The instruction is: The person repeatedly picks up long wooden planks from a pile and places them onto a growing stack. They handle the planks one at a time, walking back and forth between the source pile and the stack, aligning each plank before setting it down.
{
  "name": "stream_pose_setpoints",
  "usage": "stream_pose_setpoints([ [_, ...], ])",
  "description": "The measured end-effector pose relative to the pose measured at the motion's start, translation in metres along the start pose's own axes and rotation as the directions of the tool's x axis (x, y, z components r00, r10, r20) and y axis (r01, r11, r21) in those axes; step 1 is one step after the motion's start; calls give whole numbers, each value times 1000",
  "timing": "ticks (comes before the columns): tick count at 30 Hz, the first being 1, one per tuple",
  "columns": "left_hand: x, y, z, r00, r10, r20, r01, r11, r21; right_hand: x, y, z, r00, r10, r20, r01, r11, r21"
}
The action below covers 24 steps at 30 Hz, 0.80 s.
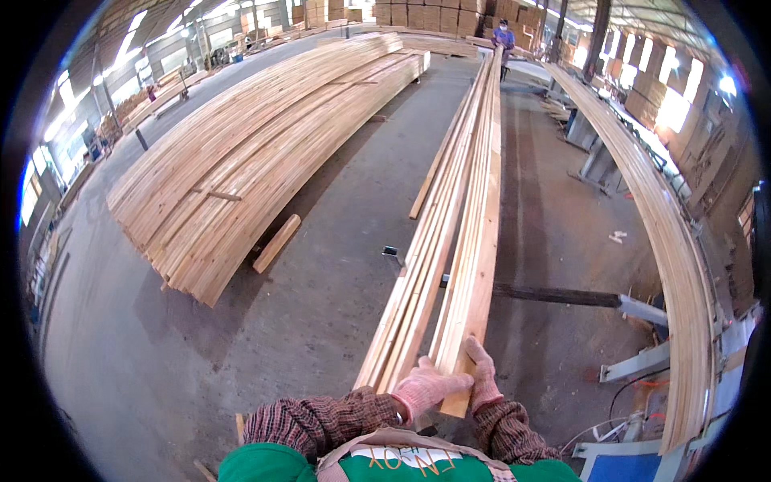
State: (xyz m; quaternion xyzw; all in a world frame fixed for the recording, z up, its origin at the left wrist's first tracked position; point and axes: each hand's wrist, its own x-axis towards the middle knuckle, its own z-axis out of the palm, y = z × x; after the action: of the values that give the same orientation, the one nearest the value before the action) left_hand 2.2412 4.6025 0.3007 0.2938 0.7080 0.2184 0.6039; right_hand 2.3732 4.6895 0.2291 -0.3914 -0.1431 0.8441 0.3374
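Two gloved hands close on the near end of one long pale plank [474, 273]: left hand [424, 387] with fingers curled onto its left edge, right hand [483, 376] wrapped against its right face. It rests on edge atop a bundle of long strips [418, 273], running away toward a distant person [503, 36]. So long and thin, it likely flexes and sags, light at the end yet unwieldy; rough sawn faces should grip well. Beyond lie the floor stack of boards [257, 153] and the right-hand conveyor of boards [675, 265].
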Motion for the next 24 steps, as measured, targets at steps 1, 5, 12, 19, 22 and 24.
stream_pose_setpoints([
  [1,-7,-4,-7,1000,-1,-16,-1,993,-119,-15,2,22,999,-40,1,40,999,-35],
  [5,-58,-14,-82,970,184,158,-108,911,-399,-54,31,114,979,-200,40,203,957,-208],
  [12,-107,-42,-229,890,442,112,-327,789,-520,-73,96,289,913,-353,205,407,830,-381],
  [19,-147,-93,-430,942,325,-86,-331,852,-404,-3,197,422,903,-293,315,409,813,-415],
  [22,-120,-112,-468,924,301,-235,-370,859,-354,58,236,456,926,-191,324,326,838,-438],
  [24,-122,-130,-524,927,331,-175,-375,820,-433,99,267,481,929,-188,318,319,842,-436],
])
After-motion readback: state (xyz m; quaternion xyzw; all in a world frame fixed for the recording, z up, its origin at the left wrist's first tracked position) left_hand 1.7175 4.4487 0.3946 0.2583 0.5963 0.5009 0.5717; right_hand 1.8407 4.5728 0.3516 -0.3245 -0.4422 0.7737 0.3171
